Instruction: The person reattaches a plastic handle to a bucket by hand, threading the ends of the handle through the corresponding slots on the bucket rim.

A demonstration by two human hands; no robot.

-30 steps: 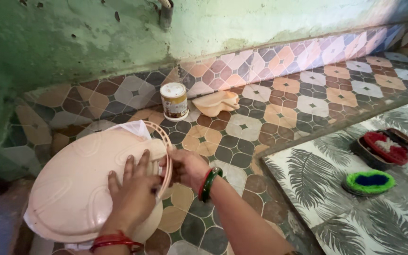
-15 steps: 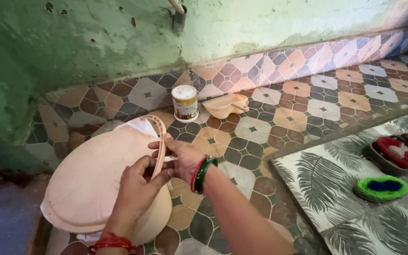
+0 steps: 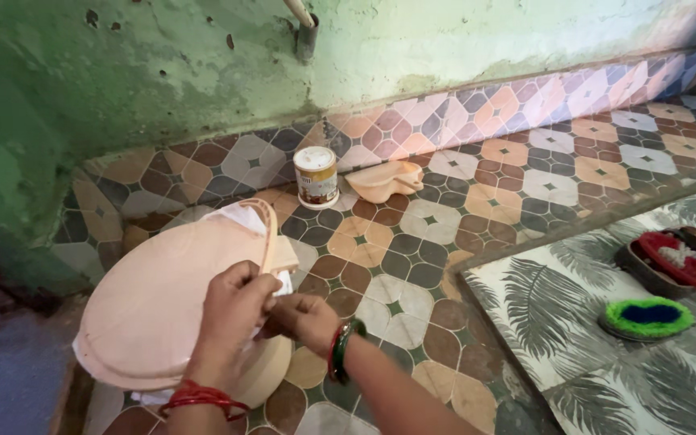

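A pale pink toilet seat lid (image 3: 163, 298) lies tilted over the bowl at the lower left, with a thin seat ring (image 3: 269, 229) raised on edge at its right side. My left hand (image 3: 231, 318) rests on the lid near the ring, fingers curled around the ring's lower end. My right hand (image 3: 304, 318), with green and red bangles at the wrist, reaches in just beside it and touches the same spot under the ring. A white cloth or paper (image 3: 239, 216) shows behind the ring.
A small white can with a label (image 3: 316, 177) stands on the patterned tile floor near the wall. A beige plastic piece (image 3: 384, 179) lies next to it. At the right, a leaf-print surface holds a green-blue scrubber (image 3: 646, 316) and a red brush (image 3: 674, 258). A pipe (image 3: 306, 32) runs down the green wall.
The seat ring has been lifted from flat on the lid to standing on edge. Both my hands moved together at its lower end, and the view has shifted left.
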